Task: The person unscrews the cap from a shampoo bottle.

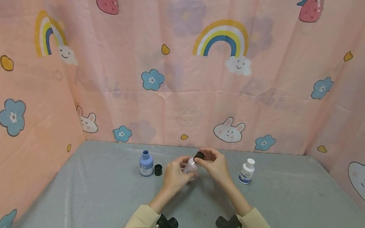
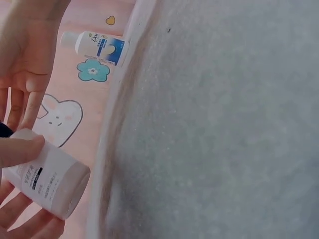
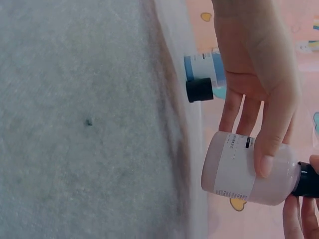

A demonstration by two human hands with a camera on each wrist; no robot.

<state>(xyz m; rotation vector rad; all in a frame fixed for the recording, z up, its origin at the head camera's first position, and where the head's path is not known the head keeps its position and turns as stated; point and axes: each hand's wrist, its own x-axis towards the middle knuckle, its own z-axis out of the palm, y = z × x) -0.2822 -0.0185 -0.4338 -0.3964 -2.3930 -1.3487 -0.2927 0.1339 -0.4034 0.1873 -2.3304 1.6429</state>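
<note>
A small pale pink bottle (image 1: 190, 167) with a white label is held tilted above the table in my left hand (image 1: 174, 175). Its thumb lies along the label side in the left wrist view, with fingers behind the bottle. My right hand (image 1: 217, 166) pinches the bottle's black cap (image 1: 199, 155) between thumb and fingers. The cap sits at the bottle's neck in the right wrist view, where only some right fingertips (image 3: 291, 214) show. Left of my hands stands a blue bottle (image 1: 146, 164) with an uncovered neck, and a loose black cap (image 1: 158, 170) lies beside it.
A white bottle (image 1: 247, 171) with a white cap and blue label stands to the right on the grey-covered table (image 1: 288, 199). Pink patterned curtains (image 1: 181, 103) enclose the back and sides. Dark wrist mounts (image 1: 167, 224) stick out from both sleeves.
</note>
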